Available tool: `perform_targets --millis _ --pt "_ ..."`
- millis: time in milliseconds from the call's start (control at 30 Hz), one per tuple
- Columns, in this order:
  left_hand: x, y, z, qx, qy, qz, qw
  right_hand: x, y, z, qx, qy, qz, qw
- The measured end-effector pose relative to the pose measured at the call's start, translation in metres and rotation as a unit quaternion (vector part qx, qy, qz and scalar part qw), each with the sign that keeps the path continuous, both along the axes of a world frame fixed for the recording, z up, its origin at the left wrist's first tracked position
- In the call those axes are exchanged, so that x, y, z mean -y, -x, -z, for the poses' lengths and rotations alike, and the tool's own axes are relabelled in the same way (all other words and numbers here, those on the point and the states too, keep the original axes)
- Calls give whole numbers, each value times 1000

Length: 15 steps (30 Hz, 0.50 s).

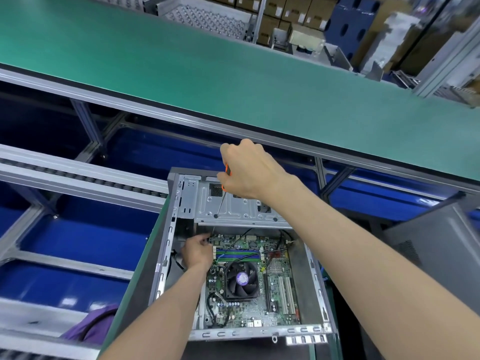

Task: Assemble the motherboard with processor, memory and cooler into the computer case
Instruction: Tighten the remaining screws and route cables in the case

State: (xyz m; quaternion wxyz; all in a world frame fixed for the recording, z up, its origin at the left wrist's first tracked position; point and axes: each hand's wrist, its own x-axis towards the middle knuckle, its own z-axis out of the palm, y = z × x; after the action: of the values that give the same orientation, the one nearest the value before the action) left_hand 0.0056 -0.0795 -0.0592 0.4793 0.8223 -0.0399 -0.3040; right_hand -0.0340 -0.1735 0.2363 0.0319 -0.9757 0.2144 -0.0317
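Right hand (pixel 249 172) grips screwdriver (pixel 222 196) above the drive cage; left hand (pixel 198 252) pinches at the motherboard (pixel 272 302) corner inside the case (pixel 259 333).

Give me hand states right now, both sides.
Left hand: at the motherboard's far left corner, fingers curled; whether it holds anything cannot be told.
Right hand: closed on the screwdriver.

Mobo (pixel 249 287) in case (pixel 315 279); cooler (pixel 241 279) on mobo, RAM (pixel 237 253) behind; conveyor (pixel 181 74) beyond.

Factory assembly line: conveyor belt (pixel 207 74), stacked cartons (pixel 293 9)
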Motion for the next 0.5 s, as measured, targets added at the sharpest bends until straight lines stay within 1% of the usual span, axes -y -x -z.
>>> perform_targets --millis 67,167,267,400,500 --pt "-1 -1 0 0 -1 5 1000 2 1 -3 -14 10 -36 999" --pt "-1 -2 1 3 -9 3 1000 1 -4 1 -12 -23 -62 998" --pt "0 -2 2 -1 -11 5 1000 3 -6 5 -1 -62 -38 997" --pt "0 -3 0 -5 -6 10 1000 7 -3 7 5 -78 -15 997" --pt "1 -2 -4 -4 -1 1 1000 5 0 11 31 -101 0 994"
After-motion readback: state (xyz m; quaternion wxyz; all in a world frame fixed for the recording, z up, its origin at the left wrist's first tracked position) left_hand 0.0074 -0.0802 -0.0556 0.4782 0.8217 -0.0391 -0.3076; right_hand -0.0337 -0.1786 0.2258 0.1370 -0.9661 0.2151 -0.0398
